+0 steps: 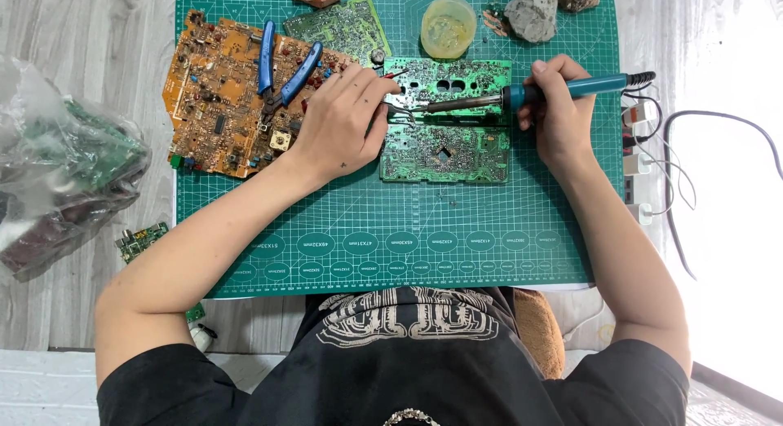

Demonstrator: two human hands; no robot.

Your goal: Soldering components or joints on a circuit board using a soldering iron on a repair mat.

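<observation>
Hands first: left hand (pixel 341 120) pinches tweezers (pixel 400 108) at the green circuit board (pixel 444 141), mid-mat; right hand (pixel 555 108) is wrapped around a teal soldering iron (pixel 522 92), tip on that board. Beyond: orange board (pixel 220 100) with blue cutters (pixel 281 67), flux tub (pixel 448 25).

Single head-worn view, looking steeply down from above the person's chest toward 12 o'clock. Close range: the green cutting mat (pixel 489 230) fills the centre, forearms enter from 5 and 7 o'clock. No second view overlaps.
</observation>
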